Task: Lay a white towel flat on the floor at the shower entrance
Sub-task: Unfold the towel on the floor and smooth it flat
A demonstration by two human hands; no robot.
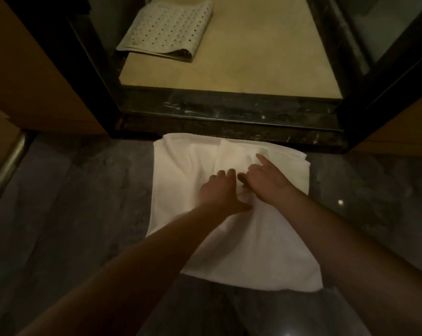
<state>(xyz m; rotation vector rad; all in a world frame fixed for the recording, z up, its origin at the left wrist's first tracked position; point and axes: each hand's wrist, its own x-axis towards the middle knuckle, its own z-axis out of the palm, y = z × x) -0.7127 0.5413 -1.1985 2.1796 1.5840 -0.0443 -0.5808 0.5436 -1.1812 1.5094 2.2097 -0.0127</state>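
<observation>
A white towel (pixel 181 180) lies spread on the dark marble floor, its far edge against the black shower threshold (pixel 229 112). Both my hands rest on its middle, side by side. My left hand (pixel 219 190) lies palm down with fingers stretched forward and thumb out to the right. My right hand (pixel 265 177) presses the cloth with its index finger extended toward the threshold; the other fingers look loosely bent. A few soft creases run across the towel near the hands. The near edge lies just in front of me.
Inside the shower, a white perforated rubber mat (pixel 166 27) lies partly folded on the beige floor (pixel 253 57). Dark door frames flank the entrance, with a glass panel (pixel 386 32) at right. A metal bar (pixel 6 170) runs along the left wall.
</observation>
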